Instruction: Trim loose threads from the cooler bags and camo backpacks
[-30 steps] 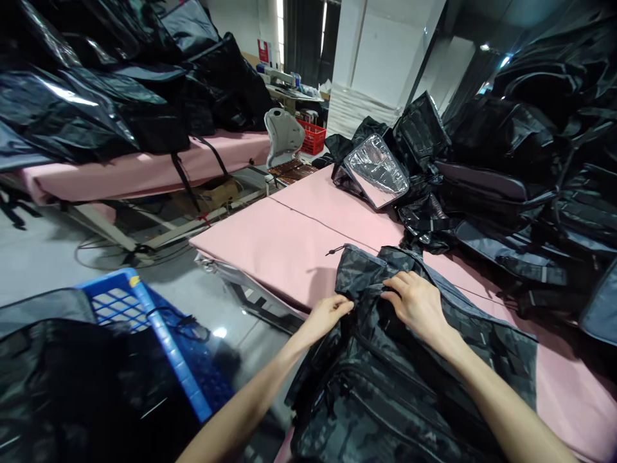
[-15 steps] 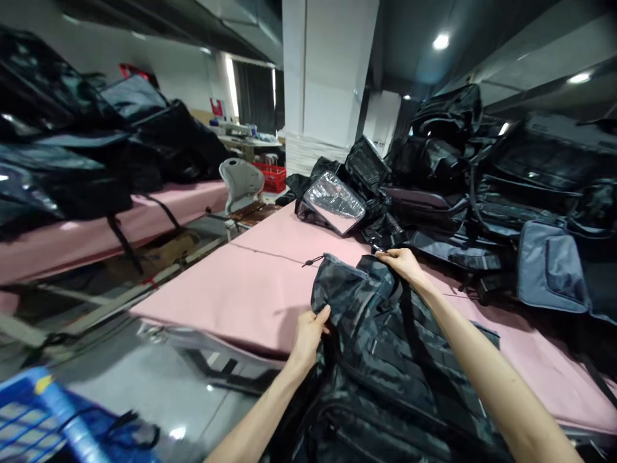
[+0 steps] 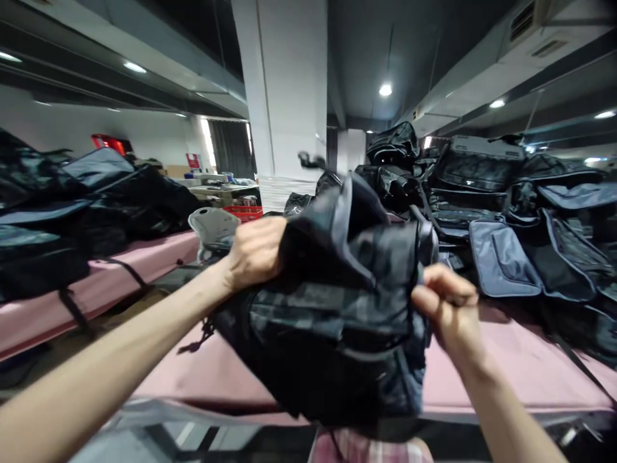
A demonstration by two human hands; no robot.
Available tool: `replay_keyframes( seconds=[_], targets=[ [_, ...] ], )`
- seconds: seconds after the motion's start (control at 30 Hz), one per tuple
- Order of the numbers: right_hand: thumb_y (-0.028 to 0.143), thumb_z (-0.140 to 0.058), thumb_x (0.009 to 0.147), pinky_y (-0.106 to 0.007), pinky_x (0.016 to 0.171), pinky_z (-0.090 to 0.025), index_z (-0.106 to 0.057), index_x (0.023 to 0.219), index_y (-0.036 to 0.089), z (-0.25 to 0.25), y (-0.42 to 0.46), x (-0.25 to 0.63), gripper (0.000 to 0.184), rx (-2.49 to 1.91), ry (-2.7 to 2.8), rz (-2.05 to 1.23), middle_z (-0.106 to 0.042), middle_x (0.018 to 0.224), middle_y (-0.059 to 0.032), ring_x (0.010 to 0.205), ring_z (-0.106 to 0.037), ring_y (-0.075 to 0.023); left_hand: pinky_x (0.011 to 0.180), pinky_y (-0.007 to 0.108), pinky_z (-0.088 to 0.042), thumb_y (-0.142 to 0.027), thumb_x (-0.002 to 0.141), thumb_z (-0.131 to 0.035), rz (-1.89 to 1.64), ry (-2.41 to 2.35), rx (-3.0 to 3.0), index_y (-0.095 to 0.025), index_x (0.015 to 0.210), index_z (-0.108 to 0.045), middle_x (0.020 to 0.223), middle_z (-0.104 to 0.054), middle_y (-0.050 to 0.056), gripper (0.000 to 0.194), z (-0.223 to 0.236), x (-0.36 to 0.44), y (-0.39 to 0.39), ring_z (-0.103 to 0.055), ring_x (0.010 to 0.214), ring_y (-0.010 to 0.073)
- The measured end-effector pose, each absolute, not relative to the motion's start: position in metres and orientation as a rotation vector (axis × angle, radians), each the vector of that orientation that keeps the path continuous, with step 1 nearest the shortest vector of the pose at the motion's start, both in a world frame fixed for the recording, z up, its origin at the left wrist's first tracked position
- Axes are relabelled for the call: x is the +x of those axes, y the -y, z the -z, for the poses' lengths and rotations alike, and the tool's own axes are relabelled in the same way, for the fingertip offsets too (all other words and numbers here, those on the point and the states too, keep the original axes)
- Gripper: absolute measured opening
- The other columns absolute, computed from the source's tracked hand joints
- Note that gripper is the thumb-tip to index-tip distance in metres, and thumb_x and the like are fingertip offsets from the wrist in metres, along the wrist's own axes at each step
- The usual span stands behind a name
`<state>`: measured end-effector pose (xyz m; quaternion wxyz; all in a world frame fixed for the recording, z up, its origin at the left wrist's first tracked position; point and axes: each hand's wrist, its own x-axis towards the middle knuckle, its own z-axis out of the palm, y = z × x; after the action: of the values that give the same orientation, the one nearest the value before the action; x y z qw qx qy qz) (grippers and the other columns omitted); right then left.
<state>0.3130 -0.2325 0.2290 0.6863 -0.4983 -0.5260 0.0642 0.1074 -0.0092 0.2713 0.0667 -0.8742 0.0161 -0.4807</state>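
Observation:
A dark camouflage backpack (image 3: 332,302) is lifted off the pink table (image 3: 506,366) and hangs in the air in front of me. My left hand (image 3: 255,251) is closed on its upper left edge. My right hand (image 3: 446,302) is closed on its right side, fingers curled around the fabric. The picture is blurred by motion, so the exact part each hand grips is unclear.
A heap of black and grey bags (image 3: 506,212) covers the far right of the table. More dark bags (image 3: 72,206) lie on a second pink table at the left. A white pillar (image 3: 289,96) stands behind, with a white chair (image 3: 212,228) and red crate (image 3: 245,211) beyond.
Both hands have raised the backpack from the table up to chest height. The view has tilted upward, so the blue crate and floor have dropped out of sight.

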Motion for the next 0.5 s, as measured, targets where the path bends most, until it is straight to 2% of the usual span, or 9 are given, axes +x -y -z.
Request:
replay_keyframes(
  seconds=[0.1,0.17,0.23,0.3,0.4,0.5],
  targets=[
    [0.029,-0.06,0.072,-0.02,0.047,-0.033,-0.052,0.061,0.018,-0.145,0.253,0.295,0.018,-1.316,1.199,-0.243,-0.046,0.056,0.0034,0.051,-0.04,-0.0082,0.075,0.03,-0.05,-0.033,0.084,-0.038,1.18,-0.212,-2.767,-0.02,0.064,-0.06,0.069,-0.064,0.006,0.033,-0.208,0.122,0.004,-0.059,0.076,0.0157],
    [0.032,-0.059,0.071,-0.02,0.044,-0.031,-0.048,0.058,0.018,-0.102,0.256,0.284,0.022,-1.334,1.089,-0.42,-0.042,0.051,0.0048,0.047,-0.037,-0.0076,0.075,0.029,-0.05,-0.022,0.086,-0.03,1.111,-0.147,-2.839,-0.017,0.074,-0.063,0.077,-0.067,0.008,0.035,-0.168,0.133,0.004,-0.06,0.082,0.0154],
    [0.034,-0.059,0.069,-0.02,0.044,-0.031,-0.048,0.056,0.017,-0.081,0.256,0.282,0.024,-1.341,1.004,-0.495,-0.042,0.049,0.0046,0.045,-0.038,-0.0078,0.078,0.031,-0.048,-0.014,0.083,-0.031,1.056,-0.057,-2.857,-0.015,0.078,-0.063,0.081,-0.067,0.008,0.032,-0.146,0.141,0.004,-0.06,0.085,0.0157],
    [0.036,-0.06,0.07,-0.021,0.047,-0.036,-0.054,0.061,0.017,-0.079,0.257,0.291,0.022,-1.345,0.956,-0.488,-0.051,0.053,0.0022,0.048,-0.045,-0.0096,0.08,0.031,-0.047,-0.013,0.08,-0.034,1.011,0.002,-2.855,-0.015,0.079,-0.063,0.081,-0.067,0.008,0.029,-0.143,0.146,0.003,-0.06,0.084,0.0163],
    [0.04,-0.06,0.071,-0.025,0.058,-0.044,-0.062,0.08,0.017,-0.093,0.26,0.315,0.024,-1.327,0.856,-0.418,-0.063,0.066,-0.0025,0.061,-0.057,-0.0152,0.077,0.03,-0.048,-0.016,0.077,-0.039,0.822,0.087,-2.891,-0.016,0.082,-0.064,0.087,-0.067,0.008,0.026,-0.167,0.144,-0.001,-0.06,0.086,0.0179],
    [0.042,-0.06,0.073,-0.026,0.059,-0.045,-0.063,0.074,0.017,-0.109,0.261,0.339,0.025,-1.35,0.797,-0.225,-0.064,0.066,-0.0029,0.063,-0.058,-0.0168,0.084,0.033,-0.046,-0.018,0.075,-0.043,0.698,0.2,-2.934,-0.019,0.098,-0.063,0.102,-0.065,0.007,0.031,-0.208,0.14,0.003,-0.057,0.097,0.0206]
  ],
)
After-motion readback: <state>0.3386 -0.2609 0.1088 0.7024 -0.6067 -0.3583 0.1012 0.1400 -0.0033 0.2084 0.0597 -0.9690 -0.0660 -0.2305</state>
